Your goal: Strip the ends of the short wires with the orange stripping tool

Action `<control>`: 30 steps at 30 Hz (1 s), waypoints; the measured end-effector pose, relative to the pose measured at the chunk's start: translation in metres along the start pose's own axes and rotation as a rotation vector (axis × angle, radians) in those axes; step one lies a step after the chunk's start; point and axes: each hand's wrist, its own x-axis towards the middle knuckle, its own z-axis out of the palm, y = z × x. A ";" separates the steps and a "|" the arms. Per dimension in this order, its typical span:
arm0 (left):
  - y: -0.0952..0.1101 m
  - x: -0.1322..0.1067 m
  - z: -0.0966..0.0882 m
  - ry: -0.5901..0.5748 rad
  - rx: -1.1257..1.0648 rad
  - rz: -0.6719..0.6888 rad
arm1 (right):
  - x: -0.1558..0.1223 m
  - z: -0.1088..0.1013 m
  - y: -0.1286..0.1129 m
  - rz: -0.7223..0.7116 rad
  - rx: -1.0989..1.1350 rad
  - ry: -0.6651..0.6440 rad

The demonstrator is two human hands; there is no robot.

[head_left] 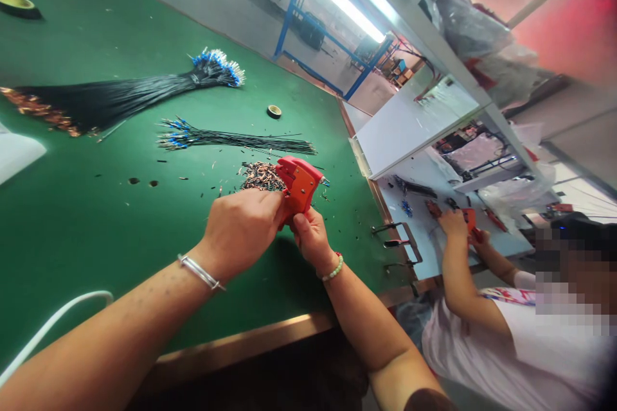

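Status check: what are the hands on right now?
Left hand, right hand on red crimping tool. Heap of copper-coloured bits beside it. Black wire bundle beyond.

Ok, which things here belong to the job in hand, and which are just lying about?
Belonging to the job:
the red crimping tool, gripped by the right hand, with the left hand against it
the larger wire bundle
the smaller wire bundle
the pile of copper-coloured terminals

Just lying about:
the small tape roll
the corner tape roll
the white cable
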 end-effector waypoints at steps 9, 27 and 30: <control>-0.003 0.000 0.003 -0.028 -0.025 -0.063 | -0.006 0.010 -0.014 0.034 0.003 0.061; -0.043 0.016 -0.006 0.139 -0.339 -0.500 | -0.020 -0.029 -0.060 -0.205 -0.749 -0.183; -0.044 0.015 -0.008 0.101 -0.430 -0.529 | -0.043 -0.030 -0.057 -0.222 -1.134 -0.352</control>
